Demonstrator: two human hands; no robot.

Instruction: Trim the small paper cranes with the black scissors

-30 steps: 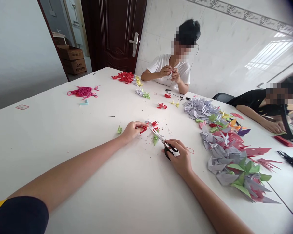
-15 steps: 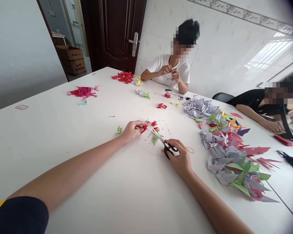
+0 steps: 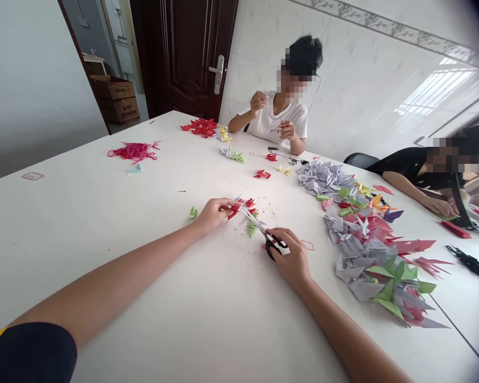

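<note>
My left hand pinches a red folded paper crane above the middle of the white table. In my right hand is a pair of scissors with black handles, fingers through the loops. The blade tips reach up to the red crane at my left fingertips; the exact contact is too small to tell. Just behind lies another red paper crane, and a green paper crane rests below the blades. Tiny red paper scraps are scattered around. A small green folded piece lies left of my left hand.
A long heap of grey, red and green paper cranes runs along the right. Pink cords and a red crane pile lie farther back. One person sits across the table, another at the right. A black cord lies far right.
My hands, the crane and the scissors stay almost in place; the blades look slightly more closed. The person across has drawn their hands apart, raising one. The view has shifted slightly.
</note>
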